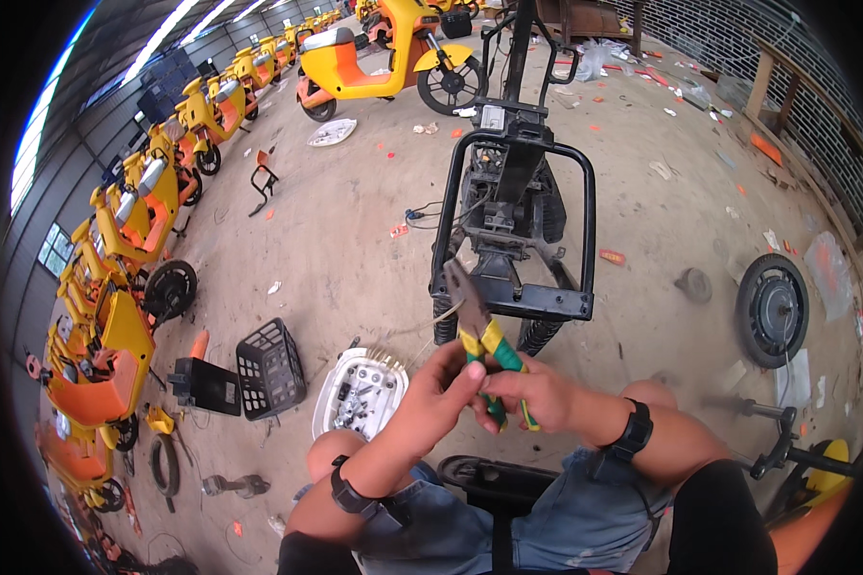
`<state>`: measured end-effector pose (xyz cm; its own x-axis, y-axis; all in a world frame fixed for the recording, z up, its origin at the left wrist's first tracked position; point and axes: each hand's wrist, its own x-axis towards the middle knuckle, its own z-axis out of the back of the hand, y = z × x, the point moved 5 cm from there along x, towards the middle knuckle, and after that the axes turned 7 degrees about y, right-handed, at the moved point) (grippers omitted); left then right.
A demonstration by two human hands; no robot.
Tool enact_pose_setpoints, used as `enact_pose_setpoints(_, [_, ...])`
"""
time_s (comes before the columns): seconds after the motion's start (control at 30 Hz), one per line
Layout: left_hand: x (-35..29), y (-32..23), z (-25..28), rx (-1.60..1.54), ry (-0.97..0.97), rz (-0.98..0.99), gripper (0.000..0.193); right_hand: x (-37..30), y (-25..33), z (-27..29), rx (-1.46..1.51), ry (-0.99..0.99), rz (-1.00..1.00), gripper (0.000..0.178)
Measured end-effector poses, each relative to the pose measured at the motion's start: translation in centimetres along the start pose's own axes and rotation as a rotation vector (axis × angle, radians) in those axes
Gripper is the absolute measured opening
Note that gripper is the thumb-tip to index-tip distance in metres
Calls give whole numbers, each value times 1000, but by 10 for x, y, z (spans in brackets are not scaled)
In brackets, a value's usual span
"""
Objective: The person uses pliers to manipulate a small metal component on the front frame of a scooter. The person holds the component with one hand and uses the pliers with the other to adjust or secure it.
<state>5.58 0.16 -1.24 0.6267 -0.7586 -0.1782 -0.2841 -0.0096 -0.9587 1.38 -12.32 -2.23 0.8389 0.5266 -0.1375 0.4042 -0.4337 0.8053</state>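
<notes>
"What's on the left?"

"A black basket (270,369) on the floor (355,259), then a white tray (329,393) with little metal bits (359,402)."

"And the hands?"

"The left hand (439,391) grips the pliers (471,309). The right hand (545,393) grips them too. The pliers are up in the air, before a black frame (514,172)."

"Far right?"

"A wheel (773,310)."
</notes>
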Motion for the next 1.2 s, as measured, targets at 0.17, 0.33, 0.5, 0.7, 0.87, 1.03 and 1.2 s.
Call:
enact_pose_setpoints(0.17, [13, 9, -8, -111, 263, 2, 56, 3, -36, -14, 190, 105, -123, 18])
enact_pose_setpoints(0.33, [9, 45, -3, -240, 152, 108, 51, 4, -65, -12, 358, 74, -225, 15])
enact_pose_setpoints(0.5, [-13, 83, -16, -448, 19, 545, 48, -10, -91, -14, 461, -22, -401, 24])
enact_pose_setpoints(0.7, [-28, 97, -28, -508, -60, 648, 51, -17, -121, -12, 504, -48, -479, 28])
enact_pose_setpoints(0.87, [-22, 104, -18, -514, -10, 615, 52, -10, -109, -7, 508, -48, -454, 15])
enact_pose_setpoints(1.03, [-16, 89, -20, -447, -13, 579, 53, -9, -94, -8, 446, -48, -421, 17])
enact_pose_setpoints(1.2, [-15, 84, -14, -357, 29, 507, 52, -7, -92, -9, 444, 0, -428, 19])
